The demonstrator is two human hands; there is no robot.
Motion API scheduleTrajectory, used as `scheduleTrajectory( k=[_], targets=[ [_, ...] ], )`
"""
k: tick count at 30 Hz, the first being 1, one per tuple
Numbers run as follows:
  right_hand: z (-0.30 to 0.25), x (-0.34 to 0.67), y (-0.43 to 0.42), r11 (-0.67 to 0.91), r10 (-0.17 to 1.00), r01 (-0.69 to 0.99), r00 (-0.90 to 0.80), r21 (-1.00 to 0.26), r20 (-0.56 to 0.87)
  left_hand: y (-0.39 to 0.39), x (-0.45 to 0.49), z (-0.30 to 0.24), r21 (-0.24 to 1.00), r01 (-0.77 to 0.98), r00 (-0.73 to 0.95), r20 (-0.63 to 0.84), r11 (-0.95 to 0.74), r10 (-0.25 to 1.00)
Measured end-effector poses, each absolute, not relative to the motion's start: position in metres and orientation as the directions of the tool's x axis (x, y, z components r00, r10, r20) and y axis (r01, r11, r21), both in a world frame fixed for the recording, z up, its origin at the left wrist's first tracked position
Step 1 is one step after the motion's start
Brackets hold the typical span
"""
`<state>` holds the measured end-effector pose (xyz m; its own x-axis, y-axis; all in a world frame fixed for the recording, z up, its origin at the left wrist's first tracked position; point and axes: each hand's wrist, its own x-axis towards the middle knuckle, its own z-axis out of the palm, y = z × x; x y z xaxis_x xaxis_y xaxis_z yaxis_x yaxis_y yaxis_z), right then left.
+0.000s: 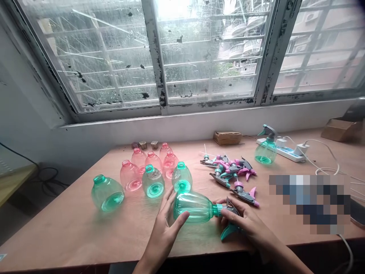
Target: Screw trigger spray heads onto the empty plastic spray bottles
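Observation:
A green plastic spray bottle (196, 207) lies on its side on the wooden table (85, 232). My left hand (167, 224) cups its base, with the thumb across its side. My right hand (245, 224) is wrapped round the grey and teal trigger head (229, 224) at the bottle's neck. Several empty bottles stand just behind, some pink (130, 176), some green (107, 193). A heap of loose pink and teal trigger heads (230, 173) lies behind my right hand.
A finished green spray bottle (265, 147) stands at the back right beside a white power strip (285, 151) with plugs and cables. A small cardboard box (227, 137) and another box (340, 129) sit by the wall under the window. A blurred patch covers something at right.

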<state>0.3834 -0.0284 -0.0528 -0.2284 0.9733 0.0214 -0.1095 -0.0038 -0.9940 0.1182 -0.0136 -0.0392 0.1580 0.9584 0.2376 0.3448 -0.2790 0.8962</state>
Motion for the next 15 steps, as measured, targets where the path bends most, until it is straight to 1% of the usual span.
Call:
scheduleTrajectory(
  k=[2, 4, 6, 9, 11, 15],
  targets=[
    [-0.055, 0.382, -0.028, -0.017, 0.975, -0.145, -0.221, -0.989, 0.015, -0.015, 0.115, -0.038, 0.912, 0.313, 0.145, 0.231, -0.267, 0.962],
    [-0.059, 0.381, -0.028, -0.019, 0.976, -0.152, -0.217, -0.988, 0.015, -0.017, 0.113, -0.038, 0.96, 0.19, 0.175, 0.174, -0.207, 0.969],
    [-0.062, 0.381, -0.03, -0.011, 0.977, -0.159, -0.212, -0.987, 0.023, -0.018, 0.112, -0.038, 0.994, 0.036, 0.243, 0.095, -0.107, 0.965],
    [-0.062, 0.384, -0.032, -0.024, 0.982, -0.223, -0.188, -0.975, 0.019, -0.017, 0.111, -0.041, 0.994, -0.103, 0.334, 0.058, -0.025, 0.941],
    [-0.06, 0.387, -0.032, -0.041, 0.987, -0.259, -0.164, -0.965, 0.002, -0.016, 0.11, -0.046, 0.991, -0.131, 0.388, 0.06, -0.01, 0.92],
    [-0.06, 0.392, -0.031, -0.069, 0.987, -0.262, -0.156, -0.962, -0.029, -0.015, 0.102, -0.06, 0.995, -0.087, 0.495, 0.01, 0.038, 0.869]
  ],
)
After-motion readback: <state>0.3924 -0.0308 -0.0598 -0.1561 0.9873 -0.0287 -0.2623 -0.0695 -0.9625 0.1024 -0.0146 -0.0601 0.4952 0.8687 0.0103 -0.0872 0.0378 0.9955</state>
